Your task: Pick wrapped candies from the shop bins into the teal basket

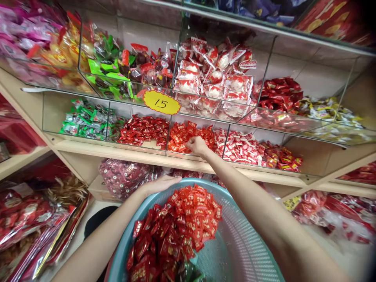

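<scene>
My left hand [164, 184] holds the far rim of a blue-green plastic basket [245, 231], its fingers along the outer edge. Inside the basket, bright orange-red wrapped candies [199, 211] lie against darker red ones [158, 239], with some dark green wrappers near the bottom of the view. Beyond the rim, my right hand [197, 146] reaches into a clear shelf compartment of orange-red wrapped candies [202, 132]. Its fingers are curled together among the wrappers; what they hold is hidden.
Clear dividers and front panels separate the candy bins, including green-wrapped candies [85, 121] and red-and-white candies [241, 147]. A yellow price tag [161, 102] reading 15 hangs above. The wooden shelf edge [126, 155] runs between bins and basket. Bagged goods [126, 176] sit below.
</scene>
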A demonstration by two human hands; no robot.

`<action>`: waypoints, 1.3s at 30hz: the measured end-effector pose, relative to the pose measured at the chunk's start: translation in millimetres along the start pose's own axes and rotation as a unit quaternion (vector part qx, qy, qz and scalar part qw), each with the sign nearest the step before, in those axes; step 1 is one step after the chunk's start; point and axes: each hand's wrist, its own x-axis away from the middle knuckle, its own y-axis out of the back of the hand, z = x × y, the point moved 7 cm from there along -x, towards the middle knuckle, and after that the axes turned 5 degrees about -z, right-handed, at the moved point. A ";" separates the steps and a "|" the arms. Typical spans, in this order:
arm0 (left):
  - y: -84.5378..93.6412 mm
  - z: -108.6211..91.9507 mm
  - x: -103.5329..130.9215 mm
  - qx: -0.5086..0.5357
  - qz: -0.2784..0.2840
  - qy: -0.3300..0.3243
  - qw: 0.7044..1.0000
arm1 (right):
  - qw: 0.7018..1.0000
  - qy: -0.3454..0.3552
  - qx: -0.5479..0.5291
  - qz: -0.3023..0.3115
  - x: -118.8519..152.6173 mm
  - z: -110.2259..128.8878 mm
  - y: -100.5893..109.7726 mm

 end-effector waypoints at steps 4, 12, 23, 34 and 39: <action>-1.8 0.4 -1.6 0.017 0.012 -0.007 1.000 | 0.987 0.076 -0.133 -0.057 34.4 7.8 46.4; 1.8 1.8 -4.0 -0.030 0.004 -0.029 0.999 | 0.926 -0.116 -0.355 0.053 179.5 -75.1 63.2; 2.6 3.3 -2.3 -0.028 0.009 -0.030 0.999 | 0.911 -0.232 -0.337 0.044 223.1 -129.2 31.9; 2.2 2.5 -2.0 -0.032 0.002 -0.016 0.999 | 0.858 -0.333 -0.384 0.068 259.3 -141.2 10.2; 0.5 0.9 -1.0 -0.011 0.005 -0.024 1.000 | 0.844 -0.350 -0.401 0.063 255.8 -140.7 5.7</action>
